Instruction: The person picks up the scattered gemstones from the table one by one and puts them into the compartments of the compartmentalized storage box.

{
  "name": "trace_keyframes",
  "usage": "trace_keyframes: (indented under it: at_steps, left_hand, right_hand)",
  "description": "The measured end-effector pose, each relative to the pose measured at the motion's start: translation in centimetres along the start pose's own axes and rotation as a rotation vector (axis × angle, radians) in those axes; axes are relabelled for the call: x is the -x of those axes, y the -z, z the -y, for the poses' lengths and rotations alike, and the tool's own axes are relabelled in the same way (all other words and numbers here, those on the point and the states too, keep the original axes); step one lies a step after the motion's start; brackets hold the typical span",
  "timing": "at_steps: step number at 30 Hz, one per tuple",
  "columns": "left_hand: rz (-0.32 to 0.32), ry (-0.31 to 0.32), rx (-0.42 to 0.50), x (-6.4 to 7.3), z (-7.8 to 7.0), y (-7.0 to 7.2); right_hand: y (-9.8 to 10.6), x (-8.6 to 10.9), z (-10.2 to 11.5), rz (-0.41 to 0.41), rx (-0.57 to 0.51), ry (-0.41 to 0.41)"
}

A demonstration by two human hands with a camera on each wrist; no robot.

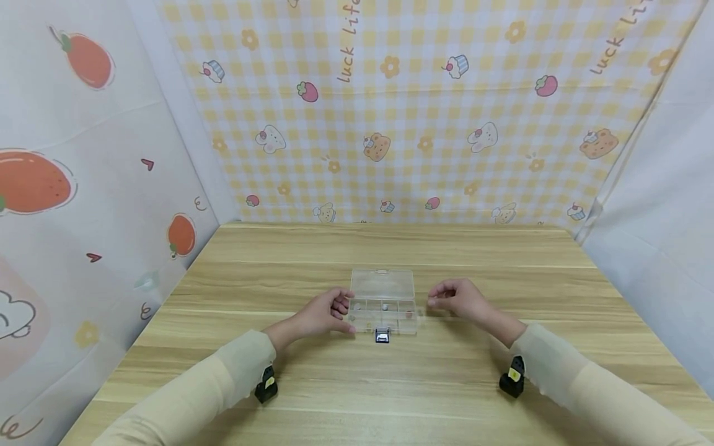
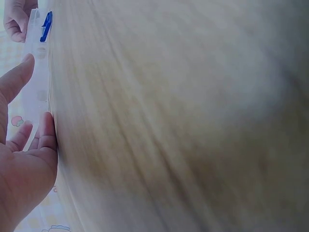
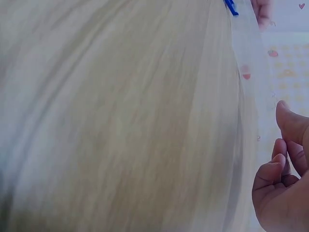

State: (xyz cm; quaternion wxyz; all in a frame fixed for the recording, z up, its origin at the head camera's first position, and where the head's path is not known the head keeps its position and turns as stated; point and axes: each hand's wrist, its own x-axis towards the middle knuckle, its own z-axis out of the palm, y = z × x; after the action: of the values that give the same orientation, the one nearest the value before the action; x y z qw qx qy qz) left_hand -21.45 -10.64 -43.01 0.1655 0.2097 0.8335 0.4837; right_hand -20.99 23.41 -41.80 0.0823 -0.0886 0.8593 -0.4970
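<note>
A clear plastic compartment box [image 1: 390,325] lies on the table in the head view, its lid [image 1: 382,284] folded back on the far side. A dark blue latch [image 1: 382,336] sticks out at the front edge. Several tiny pieces lie in its compartments, among them a white one [image 1: 385,307] and a reddish one [image 1: 409,314]. My left hand [image 1: 323,313] holds the box's left side between spread thumb and fingers. Just right of the box, apart from it, is my right hand [image 1: 457,298], fingers curled and thumb near the index fingertip. Whether anything is pinched there is hidden.
The box stands on a wood-grain table [image 1: 385,384]. Behind it hangs a yellow checked cloth [image 1: 390,124], with pale printed cloth [image 1: 111,136] at the left. Each wrist carries a small black camera, seen below the left sleeve [image 1: 184,390] and the right sleeve [image 1: 602,390].
</note>
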Motion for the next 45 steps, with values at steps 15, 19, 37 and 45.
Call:
trace_keyframes:
  at_steps: [15,19,37,45]
  left_hand:
    - [0.006,-0.009,0.003,-0.1,0.0,0.1]
    - [0.004,-0.012,0.003,-0.1,0.0,0.1]
    - [0.006,-0.025,0.013,0.0,0.1,0.1]
    - [0.0,-0.006,-0.002,0.1,0.0,0.0]
  right_hand:
    - [-1.5,0.2,0.9,0.023,-0.047,0.039]
    - [-1.9,0.3,1.1,0.033,-0.062,0.052]
    - [-3.4,1.0,1.7,0.12,-0.089,0.109]
    - [-3.9,1.1,1.5,0.113,-0.051,0.104]
